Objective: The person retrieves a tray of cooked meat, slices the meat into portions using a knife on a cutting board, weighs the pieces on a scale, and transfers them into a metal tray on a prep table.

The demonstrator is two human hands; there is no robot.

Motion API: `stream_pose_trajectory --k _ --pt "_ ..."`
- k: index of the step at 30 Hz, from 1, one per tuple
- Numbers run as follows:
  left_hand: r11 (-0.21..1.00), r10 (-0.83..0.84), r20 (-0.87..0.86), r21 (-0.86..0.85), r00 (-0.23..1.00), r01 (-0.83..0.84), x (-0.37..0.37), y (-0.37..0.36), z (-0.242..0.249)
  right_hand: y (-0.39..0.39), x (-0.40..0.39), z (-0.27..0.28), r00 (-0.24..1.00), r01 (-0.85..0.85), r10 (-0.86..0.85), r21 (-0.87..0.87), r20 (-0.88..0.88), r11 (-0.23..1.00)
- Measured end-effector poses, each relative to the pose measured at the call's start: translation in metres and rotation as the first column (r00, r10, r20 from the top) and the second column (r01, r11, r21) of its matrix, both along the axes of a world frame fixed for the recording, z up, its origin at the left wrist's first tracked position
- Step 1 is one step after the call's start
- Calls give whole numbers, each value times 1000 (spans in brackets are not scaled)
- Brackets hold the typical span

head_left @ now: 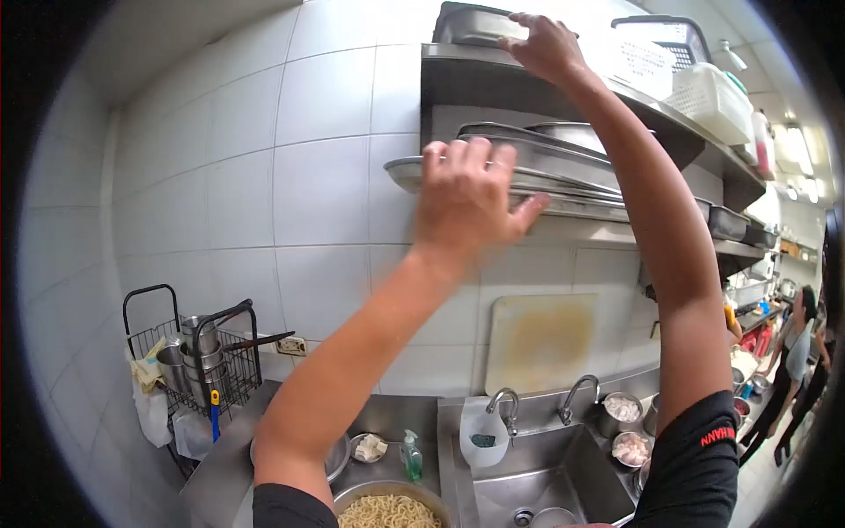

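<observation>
Both arms reach up toward wall shelves. My right hand (546, 48) is at the top shelf, its fingers over the edge of a metal pan (475, 25); the fingers are bent and the thumb is apart from them. My left hand (466, 194) is raised in front of the lower shelf, slightly blurred, fingers up and thumb spread to the side. Behind it lie stacked metal trays (572, 180); whether the palm touches them is hidden. Nothing shows in the left hand.
Below are a steel sink (563, 480) with two faucets, a large pot of noodles (387, 510), a green soap bottle (411, 455) and bowls of food. A cutting board (541, 343) leans on the wall. A wire cart (189, 370) stands left. People stand far right.
</observation>
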State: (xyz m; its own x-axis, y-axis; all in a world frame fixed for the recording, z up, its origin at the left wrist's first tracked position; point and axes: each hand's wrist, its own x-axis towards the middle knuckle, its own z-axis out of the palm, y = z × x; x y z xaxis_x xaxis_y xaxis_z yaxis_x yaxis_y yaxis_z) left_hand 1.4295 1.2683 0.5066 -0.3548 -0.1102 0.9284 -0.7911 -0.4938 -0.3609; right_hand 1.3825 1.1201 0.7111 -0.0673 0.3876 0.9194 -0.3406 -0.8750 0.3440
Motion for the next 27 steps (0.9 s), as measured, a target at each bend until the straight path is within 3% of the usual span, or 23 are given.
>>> stream_pose_trajectory --k 1,3,5,7,10,15,21,23,24,26,27 --pt "1000 7 -11 -5 1000 -7 -1 -1 -3 16 0 0 978 134 -92 224 -188 965" --pt "998 -48 -22 27 999 48 -4 -2 -3 28 10 10 990 66 -27 274 -141 959" --pt "998 -66 -11 3 998 66 -5 -4 -3 10 34 44 904 330 -353 -130 -240 935" --pt "998 -60 -15 4 998 60 -7 -2 -7 13 39 58 932 223 -194 63 -306 973" --pt "997 -81 -26 -6 996 81 -7 0 -6 11 47 76 969 33 34 263 -246 964" --pt "982 -185 -44 -57 982 182 -7 -5 -5 4 59 100 971 -145 197 326 -133 934" --pt "984 -174 -92 -44 980 170 -8 -2 -5 9 40 111 961 -228 264 306 -81 924" --pt "983 -183 -103 -20 978 182 -10 -2 -6 33 20 96 980 -97 82 77 182 992" --pt "988 -153 -96 -23 984 151 -10 -2 -6 29 16 106 980 -80 64 77 190 994" --pt "997 -79 -105 -11 991 78 -8 -3 -5 18 9 126 889 50 112 -338 444 940" --pt "994 -104 -99 10 990 106 -11 -3 -3 16 -2 119 904 45 104 -332 416 942"
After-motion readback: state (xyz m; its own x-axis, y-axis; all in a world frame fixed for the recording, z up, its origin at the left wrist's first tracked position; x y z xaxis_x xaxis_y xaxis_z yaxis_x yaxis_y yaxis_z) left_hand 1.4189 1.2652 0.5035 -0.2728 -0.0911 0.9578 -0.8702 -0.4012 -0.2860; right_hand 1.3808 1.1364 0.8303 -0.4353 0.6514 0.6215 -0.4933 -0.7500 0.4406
